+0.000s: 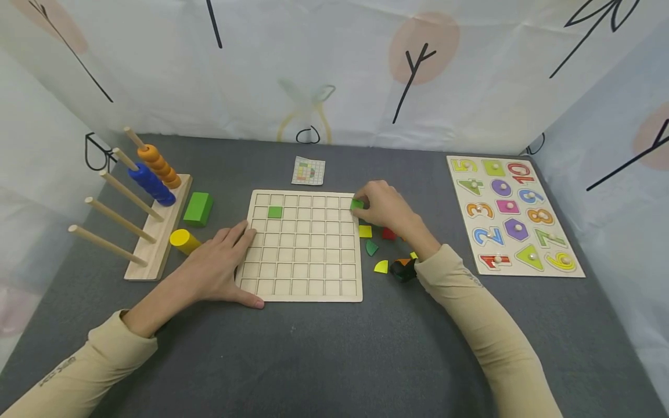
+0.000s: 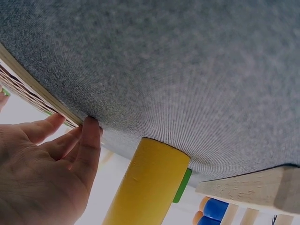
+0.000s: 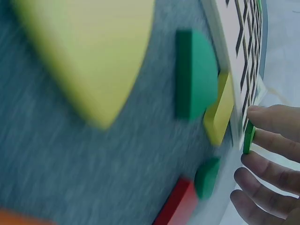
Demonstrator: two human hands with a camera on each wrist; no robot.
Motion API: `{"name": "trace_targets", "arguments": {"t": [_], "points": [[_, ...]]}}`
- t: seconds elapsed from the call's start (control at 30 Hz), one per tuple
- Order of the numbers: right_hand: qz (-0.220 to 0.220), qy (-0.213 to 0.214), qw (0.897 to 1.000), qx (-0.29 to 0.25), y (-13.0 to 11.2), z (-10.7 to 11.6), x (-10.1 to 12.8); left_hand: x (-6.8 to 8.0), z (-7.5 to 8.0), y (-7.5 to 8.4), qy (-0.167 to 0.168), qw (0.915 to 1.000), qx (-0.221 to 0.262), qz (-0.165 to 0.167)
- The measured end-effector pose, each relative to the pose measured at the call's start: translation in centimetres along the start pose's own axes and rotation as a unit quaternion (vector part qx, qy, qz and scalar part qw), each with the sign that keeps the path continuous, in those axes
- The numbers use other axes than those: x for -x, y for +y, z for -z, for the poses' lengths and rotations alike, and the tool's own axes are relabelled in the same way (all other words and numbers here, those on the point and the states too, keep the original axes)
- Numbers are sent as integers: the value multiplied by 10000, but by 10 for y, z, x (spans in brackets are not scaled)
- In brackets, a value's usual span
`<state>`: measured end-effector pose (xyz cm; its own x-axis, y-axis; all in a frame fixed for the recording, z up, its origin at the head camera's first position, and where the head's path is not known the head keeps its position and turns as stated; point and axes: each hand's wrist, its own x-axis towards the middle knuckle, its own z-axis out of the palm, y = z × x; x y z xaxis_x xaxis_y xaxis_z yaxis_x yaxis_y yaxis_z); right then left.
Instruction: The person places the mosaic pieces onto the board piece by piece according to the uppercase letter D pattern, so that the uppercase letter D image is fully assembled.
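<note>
A wooden grid board (image 1: 305,255) lies on the grey table, with one green square tile (image 1: 274,212) in its upper left part. My left hand (image 1: 222,264) rests along the board's left edge, fingertips at the side and thumb by the lower left corner. At the upper right corner my right hand (image 1: 384,206) pinches another green tile (image 1: 357,204) between thumb and fingers. The right wrist view shows this green tile (image 3: 249,137) held right at the board's edge. Beside the board's right side lie a yellow tile (image 1: 365,231), a green quarter-round tile (image 1: 371,248) and a red tile (image 1: 388,233).
A small pattern card (image 1: 308,171) lies behind the board. At left stand a peg rack (image 1: 157,232) with blue and orange beads, a green block (image 1: 198,209) and a yellow cylinder (image 1: 184,240). A number-and-shape puzzle (image 1: 514,217) lies at right. More tiles (image 1: 381,267) lie near my right forearm.
</note>
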<state>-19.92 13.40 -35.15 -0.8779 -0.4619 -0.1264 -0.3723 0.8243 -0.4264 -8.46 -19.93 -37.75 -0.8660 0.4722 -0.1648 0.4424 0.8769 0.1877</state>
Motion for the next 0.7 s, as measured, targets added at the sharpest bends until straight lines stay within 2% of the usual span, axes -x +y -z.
{"name": "trace_targets", "arguments": {"t": [0.43, 0.7], "points": [[342, -164, 9993, -16, -36, -11, -19, 0, -1, 0, 15, 10000, -35, 20], [790, -12, 9968, -131, -55, -24, -28, 0, -2, 0, 13, 10000, -35, 30]]}}
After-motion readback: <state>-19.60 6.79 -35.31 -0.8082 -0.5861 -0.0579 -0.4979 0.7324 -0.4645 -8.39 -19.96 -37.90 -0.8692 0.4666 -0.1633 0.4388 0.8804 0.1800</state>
